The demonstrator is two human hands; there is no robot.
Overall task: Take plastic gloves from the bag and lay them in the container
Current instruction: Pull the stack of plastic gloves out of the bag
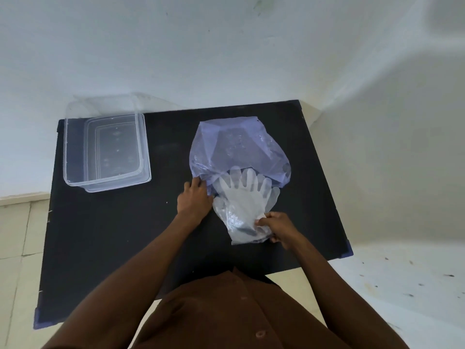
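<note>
We find the plastic gloves (242,200) lying as a flat, translucent bunch on the black table (105,235), partly drawn out of the bag (236,147). Their fingertips point away from the person and reach to the bag's open mouth, where the farthest tips overlap its edge; the cuff end lies nearest the person. The long axis runs from the cuffs by the right hand (279,229) up toward the bag, tilted slightly leftward at the far end.

The right hand is closed in a pinch on the cuff end of the gloves, thumb and fingertips pressed onto the plastic; how many gloves are in the pinch we cannot tell. The left hand (195,200) sits just left of the gloves, its fingers curled shut on the near left edge of the bag's mouth, touching the bluish film.

The bag is thin, purple-tinted and semi-transparent, lying beyond both hands with its mouth toward the person. Crinkled clear plastic shows through its far right portion; we cannot say whether that is more gloves.

The container (107,149) is a clear rectangular tub standing well to the left of the left hand, at the far left corner of the table. We see nothing lying in it.

A brown buttoned shirt (239,316) fills the near edge of the view.
</note>
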